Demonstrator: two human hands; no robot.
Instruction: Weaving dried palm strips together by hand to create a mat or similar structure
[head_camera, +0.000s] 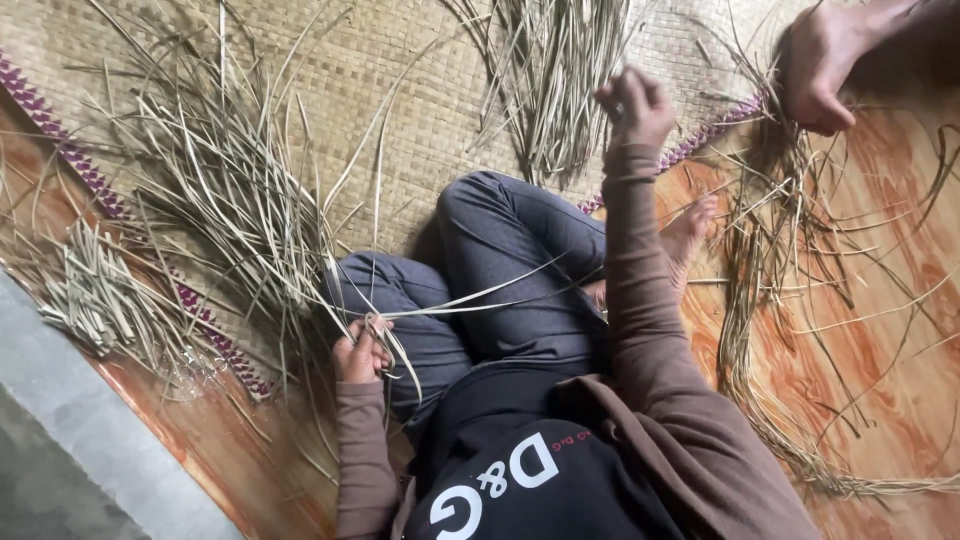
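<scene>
On the floor (890, 180), w/ legs folded in front of me, I sat half on the woven mat (400, 90). My left hand (358, 352) was down by my left knee, fingers clamped tight on a few dry grass strips (470, 296). They fanned out from the fist: some up into the big loose heap (220, 190) on the mat, one long one across my lap toward the right. My right hand (635, 105) was lifted high over the mat's patterned edge, fingers bunched together; couldn't tell if a strand was pinched in them. Just beyond it lay a second heap (545, 90) at the top of the mat. A short cut bundle (95, 295) sat at far left, near the mat's border. At right, a long curved sheaf (770, 300) lay on the orange wood-look floor, & another person's hand (815, 70) was at its upper end, well apart from mine.
</scene>
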